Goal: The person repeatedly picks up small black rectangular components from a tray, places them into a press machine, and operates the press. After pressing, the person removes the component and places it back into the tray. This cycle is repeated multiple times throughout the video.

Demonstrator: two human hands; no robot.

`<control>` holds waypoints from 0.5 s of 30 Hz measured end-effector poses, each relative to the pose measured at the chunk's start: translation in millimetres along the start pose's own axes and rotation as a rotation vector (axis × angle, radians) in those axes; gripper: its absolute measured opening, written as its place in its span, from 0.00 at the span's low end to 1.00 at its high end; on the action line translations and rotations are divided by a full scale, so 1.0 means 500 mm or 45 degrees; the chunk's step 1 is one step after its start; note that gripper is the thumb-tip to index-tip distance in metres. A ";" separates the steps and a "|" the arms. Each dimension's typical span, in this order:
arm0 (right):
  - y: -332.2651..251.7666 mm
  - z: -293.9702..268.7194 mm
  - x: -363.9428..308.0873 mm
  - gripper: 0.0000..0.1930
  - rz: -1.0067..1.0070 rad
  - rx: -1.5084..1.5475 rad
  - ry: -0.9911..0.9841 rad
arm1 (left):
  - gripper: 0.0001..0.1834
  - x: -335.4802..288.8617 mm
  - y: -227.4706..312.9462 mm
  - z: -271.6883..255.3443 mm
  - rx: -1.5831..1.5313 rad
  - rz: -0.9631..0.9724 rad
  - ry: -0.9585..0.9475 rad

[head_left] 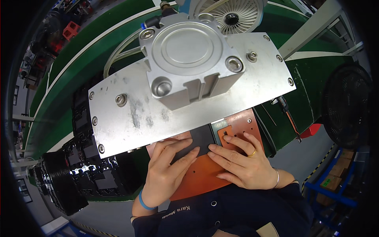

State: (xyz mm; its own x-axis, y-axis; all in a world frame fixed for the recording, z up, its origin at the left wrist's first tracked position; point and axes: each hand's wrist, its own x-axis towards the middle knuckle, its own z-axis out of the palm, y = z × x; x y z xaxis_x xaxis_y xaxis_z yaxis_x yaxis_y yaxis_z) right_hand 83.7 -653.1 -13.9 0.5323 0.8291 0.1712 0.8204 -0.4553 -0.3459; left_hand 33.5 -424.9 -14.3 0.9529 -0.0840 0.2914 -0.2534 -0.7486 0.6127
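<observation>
At the centre of the frame, a dark grey flat piece (202, 139) is lying partly beneath the near edge of a silver metal plate (122, 114), above an orange base (193, 179). Left of it, the left hand (167, 162) is reaching over the piece with its finger and thumb tips slightly apart; whether it is pinching or only pressing, I cannot tell. On the other side, the right hand (242, 160) is spreading its fingers, two tips meeting the piece's right edge and another touching a small orange slotted block (225, 135); its thumb is standing apart, lower down.

A thick silver cylinder block (189, 51) is sitting on the metal plate, with a white fan (233, 17) showing behind it at the top. Black trays (104, 177) are filling the lower left, and a caliper (290, 118) is lying on the green surface (306, 75) at right.
</observation>
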 end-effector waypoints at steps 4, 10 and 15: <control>0.000 0.001 0.001 0.26 -0.003 -0.012 0.005 | 0.17 0.001 -0.001 0.001 -0.013 -0.001 0.009; 0.000 0.001 0.000 0.26 -0.003 -0.009 0.004 | 0.18 0.002 0.000 -0.001 -0.028 -0.014 0.001; -0.001 0.002 0.000 0.26 -0.001 -0.015 0.009 | 0.18 0.001 -0.001 -0.001 -0.028 -0.016 0.002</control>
State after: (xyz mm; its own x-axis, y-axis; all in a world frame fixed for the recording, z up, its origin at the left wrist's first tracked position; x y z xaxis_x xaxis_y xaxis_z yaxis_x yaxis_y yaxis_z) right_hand 83.3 -652.6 -14.9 0.5331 0.8271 0.1780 0.8232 -0.4586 -0.3346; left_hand 34.1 -424.3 -14.1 0.9558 -0.0736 0.2846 -0.2448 -0.7352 0.6322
